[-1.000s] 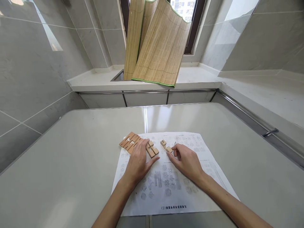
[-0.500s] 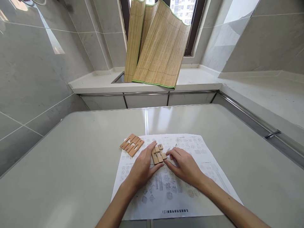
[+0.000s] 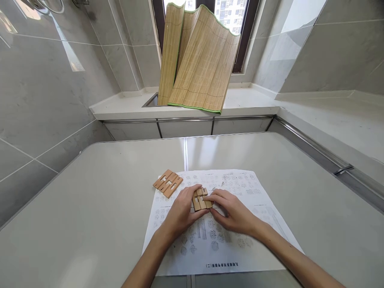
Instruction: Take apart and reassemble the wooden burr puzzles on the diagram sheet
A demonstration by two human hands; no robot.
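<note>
A small cluster of notched wooden puzzle pieces (image 3: pixel 201 199) lies on a printed paper sheet (image 3: pixel 222 240) in the middle of the table. My left hand (image 3: pixel 181 211) pinches the cluster from the left, thumb and fingers closed against it. From the right, my right hand (image 3: pixel 232 211) presses its fingertips against the same pieces. A second group of flat notched wooden pieces (image 3: pixel 168 183) rests untouched at the sheet's upper left corner.
The pale table (image 3: pixel 90 208) has a seam down its middle. Behind it a white counter ledge (image 3: pixel 252 102) carries rolled bamboo mats (image 3: pixel 196 60) leaning against the window. Grey tiled walls stand to the left and right.
My left hand slid two pieces away from the left group toward the centre. My right hand brought its pieces leftward. Both sets now meet as one cluster between the hands.
</note>
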